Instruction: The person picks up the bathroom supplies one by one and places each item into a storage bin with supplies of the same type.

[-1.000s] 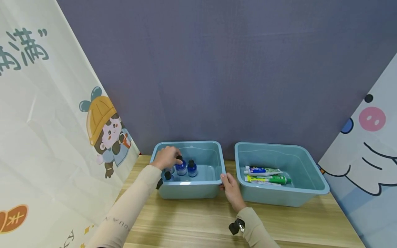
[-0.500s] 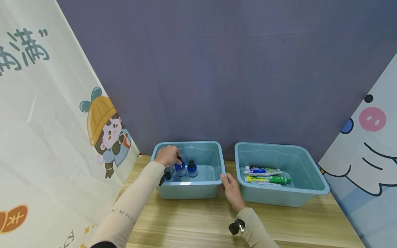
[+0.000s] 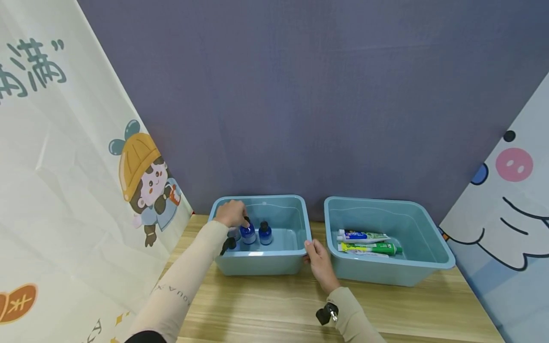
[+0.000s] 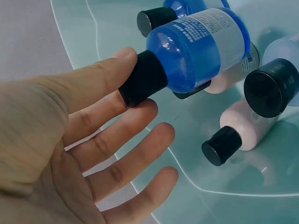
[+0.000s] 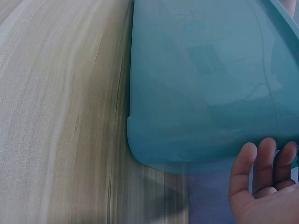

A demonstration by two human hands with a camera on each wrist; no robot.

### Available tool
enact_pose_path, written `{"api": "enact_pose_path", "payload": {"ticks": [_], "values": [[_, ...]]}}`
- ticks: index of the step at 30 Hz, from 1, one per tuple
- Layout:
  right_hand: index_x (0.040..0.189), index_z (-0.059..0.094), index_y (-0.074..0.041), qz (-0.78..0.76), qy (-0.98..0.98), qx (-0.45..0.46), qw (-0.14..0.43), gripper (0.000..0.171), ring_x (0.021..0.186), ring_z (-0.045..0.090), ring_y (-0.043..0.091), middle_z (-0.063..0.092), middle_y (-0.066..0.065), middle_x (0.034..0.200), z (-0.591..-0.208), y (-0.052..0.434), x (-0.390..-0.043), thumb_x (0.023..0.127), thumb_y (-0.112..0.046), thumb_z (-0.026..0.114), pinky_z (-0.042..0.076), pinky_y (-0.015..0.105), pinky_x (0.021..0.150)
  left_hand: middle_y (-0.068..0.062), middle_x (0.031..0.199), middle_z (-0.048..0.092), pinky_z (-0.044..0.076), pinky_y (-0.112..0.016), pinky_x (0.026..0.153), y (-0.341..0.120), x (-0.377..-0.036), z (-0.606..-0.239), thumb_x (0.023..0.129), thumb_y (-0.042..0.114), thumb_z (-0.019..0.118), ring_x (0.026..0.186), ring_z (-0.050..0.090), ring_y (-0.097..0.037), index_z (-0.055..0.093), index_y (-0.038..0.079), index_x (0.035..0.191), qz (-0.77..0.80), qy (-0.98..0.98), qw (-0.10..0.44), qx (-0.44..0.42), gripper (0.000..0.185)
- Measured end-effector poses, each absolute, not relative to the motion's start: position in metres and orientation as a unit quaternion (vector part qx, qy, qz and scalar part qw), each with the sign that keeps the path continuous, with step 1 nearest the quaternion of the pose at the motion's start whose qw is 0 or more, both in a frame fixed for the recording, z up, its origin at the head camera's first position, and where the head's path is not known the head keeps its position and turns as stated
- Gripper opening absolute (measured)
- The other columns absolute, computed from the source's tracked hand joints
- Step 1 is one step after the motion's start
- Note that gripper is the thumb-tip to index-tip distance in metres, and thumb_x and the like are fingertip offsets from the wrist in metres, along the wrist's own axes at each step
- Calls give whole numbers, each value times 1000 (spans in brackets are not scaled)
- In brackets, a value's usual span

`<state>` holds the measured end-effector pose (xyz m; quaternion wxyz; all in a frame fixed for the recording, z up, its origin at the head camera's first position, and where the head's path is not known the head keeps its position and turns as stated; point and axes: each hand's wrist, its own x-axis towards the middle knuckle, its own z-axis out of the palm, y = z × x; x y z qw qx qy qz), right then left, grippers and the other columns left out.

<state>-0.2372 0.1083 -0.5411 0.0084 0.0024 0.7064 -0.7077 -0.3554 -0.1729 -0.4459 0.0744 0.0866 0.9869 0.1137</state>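
Inside the left light-blue bin point(image 3: 285, 204), my left hand point(image 3: 232, 214) pinches the black cap point(image 4: 144, 78) of a blue bottle point(image 4: 196, 51) between thumb and index finger. The other fingers of that hand are spread. A second blue bottle point(image 3: 265, 235) stands to its right in the head view. Pinkish bottles point(image 4: 254, 125) with black caps and a pale bottle point(image 4: 282, 49) show beyond in the left wrist view; in the head view my arm partly covers that corner. My right hand point(image 3: 319, 262) grips the bin's front right corner at the rim, fingers curled under it point(image 5: 266, 186).
On the right stands a second light-blue bin point(image 3: 386, 274) holding several toothpaste tubes point(image 3: 373, 248). Both bins sit on a wooden table point(image 3: 266, 305). A dark grey backdrop point(image 3: 300, 105) rises behind, with a printed white panel point(image 3: 64, 190) on the left and another point(image 3: 514, 209) on the right.
My left hand and the pinched blue bottle have shifted slightly left and toward me. The left forearm has swung a little to the right. My right hand stays at the bin's corner.
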Motion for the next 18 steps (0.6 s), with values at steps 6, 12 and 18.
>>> {"api": "enact_pose_path", "payload": {"ticks": [6,12,18], "values": [[86,46,-4,-703,711,1,9,33,87,58,28,52,19,90,-529,107,-230,111,-25,46,53,47,86,-1,98,75,56,-44,80,-174,-358,-448,88,19,81,86,67,-20,78,13,92,115,986,79,92,8],[85,47,-5,-701,713,0,10,32,87,58,27,53,20,91,-529,107,-230,111,-25,45,53,45,85,1,85,72,55,-39,73,-175,-357,-448,93,11,70,74,62,-17,75,15,79,137,983,68,98,16],[86,46,-7,-702,712,4,13,31,87,57,26,52,13,89,-527,107,-230,111,-24,45,53,43,85,0,94,73,55,-40,76,-178,-351,-442,91,14,75,82,64,-18,75,16,85,146,981,86,97,7]]}}
